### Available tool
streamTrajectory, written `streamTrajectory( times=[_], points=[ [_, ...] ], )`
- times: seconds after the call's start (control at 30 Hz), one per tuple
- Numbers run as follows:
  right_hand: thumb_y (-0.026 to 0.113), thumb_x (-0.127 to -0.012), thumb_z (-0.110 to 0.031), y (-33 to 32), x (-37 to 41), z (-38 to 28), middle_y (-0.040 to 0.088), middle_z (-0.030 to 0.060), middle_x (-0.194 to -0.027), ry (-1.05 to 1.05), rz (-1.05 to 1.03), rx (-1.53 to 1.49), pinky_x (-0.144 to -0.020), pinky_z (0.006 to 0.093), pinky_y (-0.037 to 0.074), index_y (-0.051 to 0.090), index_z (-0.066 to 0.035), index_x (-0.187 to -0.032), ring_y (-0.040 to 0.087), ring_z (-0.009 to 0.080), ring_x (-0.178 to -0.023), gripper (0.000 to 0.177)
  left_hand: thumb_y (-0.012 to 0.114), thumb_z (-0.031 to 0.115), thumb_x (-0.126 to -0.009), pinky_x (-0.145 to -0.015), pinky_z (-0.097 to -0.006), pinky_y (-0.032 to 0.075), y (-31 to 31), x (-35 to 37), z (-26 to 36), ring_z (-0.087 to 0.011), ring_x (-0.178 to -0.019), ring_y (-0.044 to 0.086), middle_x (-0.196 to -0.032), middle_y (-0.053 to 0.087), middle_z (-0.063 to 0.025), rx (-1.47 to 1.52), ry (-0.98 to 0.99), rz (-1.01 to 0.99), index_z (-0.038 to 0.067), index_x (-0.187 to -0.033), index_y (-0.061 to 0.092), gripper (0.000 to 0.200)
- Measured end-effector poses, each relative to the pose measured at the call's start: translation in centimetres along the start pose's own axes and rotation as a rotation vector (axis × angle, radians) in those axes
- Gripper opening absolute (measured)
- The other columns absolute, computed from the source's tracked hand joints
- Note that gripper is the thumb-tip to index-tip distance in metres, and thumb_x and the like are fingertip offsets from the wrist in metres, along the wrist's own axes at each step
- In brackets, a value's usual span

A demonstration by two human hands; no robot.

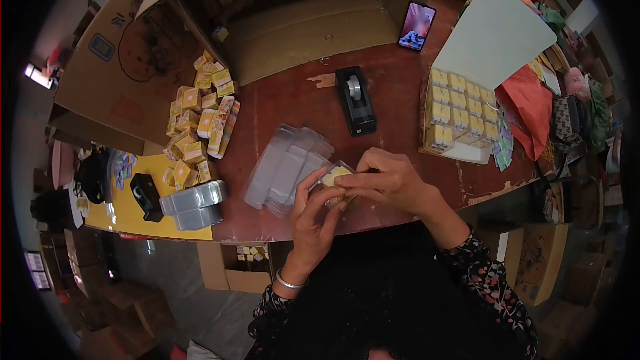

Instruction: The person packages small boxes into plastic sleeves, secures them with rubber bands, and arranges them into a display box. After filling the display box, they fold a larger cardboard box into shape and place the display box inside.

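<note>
Both my hands meet near the front edge of a dark red table (400,93). My left hand (315,217) and my right hand (387,180) hold a small clear plastic box (335,175) with a yellow item inside. Fingers of both hands pinch the box's edges. Just to the left of the hands lies a loose stack of clear plastic boxes (283,167).
A black tape dispenser (355,101) stands mid-table, a phone (417,26) behind it. Yellow packets (200,120) are heaped at left beside a big open carton (293,27). Filled boxes (460,110) sit in rows at right. A second dispenser (147,197) and foil packs (193,203) lie at left.
</note>
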State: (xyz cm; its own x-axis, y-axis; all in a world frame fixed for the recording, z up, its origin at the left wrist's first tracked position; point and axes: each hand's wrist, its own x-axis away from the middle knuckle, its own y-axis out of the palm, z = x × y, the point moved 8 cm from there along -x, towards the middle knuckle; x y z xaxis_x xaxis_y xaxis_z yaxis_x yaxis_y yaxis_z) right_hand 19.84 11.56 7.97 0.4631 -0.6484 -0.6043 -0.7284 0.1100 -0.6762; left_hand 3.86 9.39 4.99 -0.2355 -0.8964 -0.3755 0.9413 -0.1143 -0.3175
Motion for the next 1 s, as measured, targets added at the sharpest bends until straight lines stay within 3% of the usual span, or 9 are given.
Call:
streamTrajectory(
  times=[0.07,0.3,0.4,0.5,0.53,0.6,0.63,0.77,1.0],
  points=[
    [0.080,-0.083,-0.024,0.0,-0.3,0.1,0.055,-0.0011,-0.079,0.002,-0.134,0.054,-0.056,0.0301,0.049,0.073,-0.023,-0.121,0.060,0.0148,-0.069,0.038,0.076,-0.004,-0.083,-0.108,-0.0431,0.046,0.2,0.1,0.1,-0.0329,-0.131,0.056,-0.143,0.054,-0.0198,-0.007,-0.033,-0.024,0.004,-0.121,0.063,0.041],
    [0.083,-0.082,-0.032,0.1,-0.3,1.4,0.058,0.0016,-0.086,0.237,-0.398,0.069,-0.059,0.0295,0.053,0.044,-0.028,-0.155,0.063,0.0166,-0.070,0.083,0.079,-0.006,-0.079,-0.101,-0.0428,0.053,0.3,-0.1,1.1,-0.0393,-0.124,0.061,-0.139,0.057,-0.0202,-0.110,0.115,0.040,0.003,-0.134,0.053,0.062],
    [0.080,-0.089,-0.032,0.1,2.4,3.2,0.060,0.0043,-0.091,0.594,-0.385,-0.461,-0.062,0.0287,0.055,0.039,-0.020,-0.157,0.064,0.0131,-0.072,0.080,0.080,-0.006,-0.079,-0.103,-0.0442,0.053,-0.2,-0.4,2.5,-0.0395,-0.124,0.061,-0.133,0.059,-0.0180,-0.235,0.191,0.067,0.002,-0.134,0.052,0.063],
    [0.069,-0.098,-0.026,0.2,5.0,3.8,0.061,0.0059,-0.096,0.917,-0.045,-0.912,-0.059,0.0223,0.051,0.039,-0.008,-0.153,0.063,0.0085,-0.074,0.065,0.079,-0.005,-0.080,-0.103,-0.0473,0.052,0.3,-0.1,2.6,-0.0382,-0.122,0.061,-0.125,0.061,-0.0150,-0.298,0.278,0.098,0.003,-0.130,0.056,0.056],
    [0.062,-0.102,-0.024,0.4,5.1,3.3,0.061,0.0056,-0.096,0.920,-0.032,-0.888,-0.059,0.0220,0.052,0.043,-0.003,-0.145,0.063,0.0095,-0.075,0.052,0.079,-0.004,-0.081,-0.103,-0.0485,0.051,0.9,-0.1,2.6,-0.0372,-0.121,0.062,-0.123,0.061,-0.0141,-0.321,0.338,0.089,0.004,-0.129,0.057,0.054],
    [0.065,-0.101,-0.027,1.2,5.6,2.5,0.061,0.0058,-0.100,0.990,-0.022,-0.966,-0.057,0.0214,0.051,0.045,-0.002,-0.141,0.062,0.0090,-0.077,0.051,0.078,-0.002,-0.082,-0.103,-0.0504,0.050,2.6,-0.4,3.3,-0.0354,-0.120,0.062,-0.122,0.061,-0.0130,-0.359,0.470,0.055,0.006,-0.127,0.060,0.049],
    [0.069,-0.099,-0.028,0.8,5.5,1.9,0.061,0.0057,-0.107,0.994,-0.007,-0.976,-0.065,0.0226,0.053,0.047,-0.002,-0.136,0.062,0.0090,-0.087,0.050,0.078,-0.002,-0.083,-0.103,-0.0511,0.050,3.4,-0.3,4.0,-0.0346,-0.119,0.062,-0.122,0.060,-0.0127,-0.377,0.537,0.032,0.006,-0.126,0.061,0.047],
    [0.079,-0.090,-0.023,-1.4,7.4,2.3,0.061,0.0063,-0.117,0.898,0.144,-0.893,-0.087,0.0281,0.051,0.049,-0.003,-0.135,0.059,0.0121,-0.107,0.058,0.078,0.002,-0.085,-0.102,-0.0516,0.048,5.6,0.2,5.3,-0.0337,-0.118,0.062,-0.124,0.060,-0.0124,-0.411,0.659,-0.059,0.010,-0.125,0.062,0.044],
    [0.083,-0.074,-0.004,-18.4,13.4,2.9,0.065,0.0049,-0.119,0.949,0.329,-0.058,-0.087,0.0288,0.052,0.058,-0.006,-0.130,0.063,0.0140,-0.106,0.061,0.078,0.002,-0.083,-0.099,-0.0473,0.051,8.3,-1.6,3.0,-0.0365,-0.118,0.061,-0.130,0.060,-0.0155,-0.287,0.392,-0.227,0.006,-0.125,0.063,0.044]
  ],
)
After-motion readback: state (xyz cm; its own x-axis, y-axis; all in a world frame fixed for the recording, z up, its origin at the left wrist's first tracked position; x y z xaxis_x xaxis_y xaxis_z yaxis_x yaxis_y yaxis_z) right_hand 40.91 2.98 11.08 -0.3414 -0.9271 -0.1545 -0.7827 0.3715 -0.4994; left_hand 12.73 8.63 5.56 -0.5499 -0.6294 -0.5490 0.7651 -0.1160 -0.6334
